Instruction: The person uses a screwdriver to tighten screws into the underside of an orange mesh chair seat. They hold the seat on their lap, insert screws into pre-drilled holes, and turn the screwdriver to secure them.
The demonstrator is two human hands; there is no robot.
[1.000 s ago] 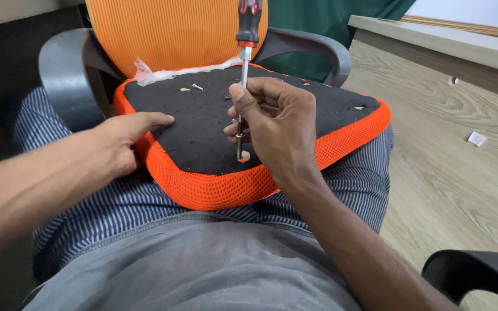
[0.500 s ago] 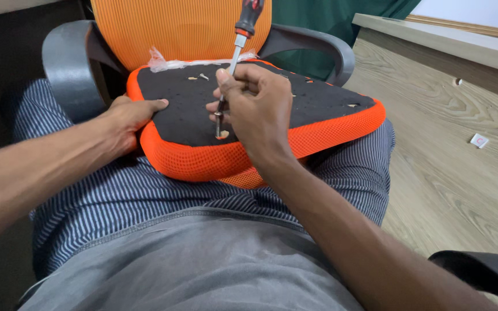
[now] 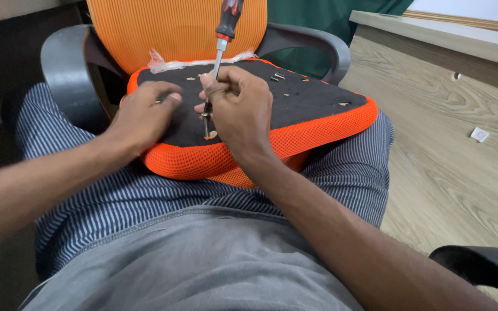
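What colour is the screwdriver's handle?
Red and black, on the screwdriver in the right hand; head view.

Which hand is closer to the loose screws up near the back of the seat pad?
Right. The right hand, gripping the screwdriver, sits just left of and below the screws. The left hand rests further left, on the seat pad.

Wrapping and one floor tag

A strip of crinkled clear plastic wrapping (image 3: 162,59) clings along the far edge of the black-and-orange seat cushion (image 3: 318,124), at its far left. To the right, on the wooden floor (image 3: 451,173), lies a small white square tag (image 3: 479,134) with a red mark, well apart from the cushion.
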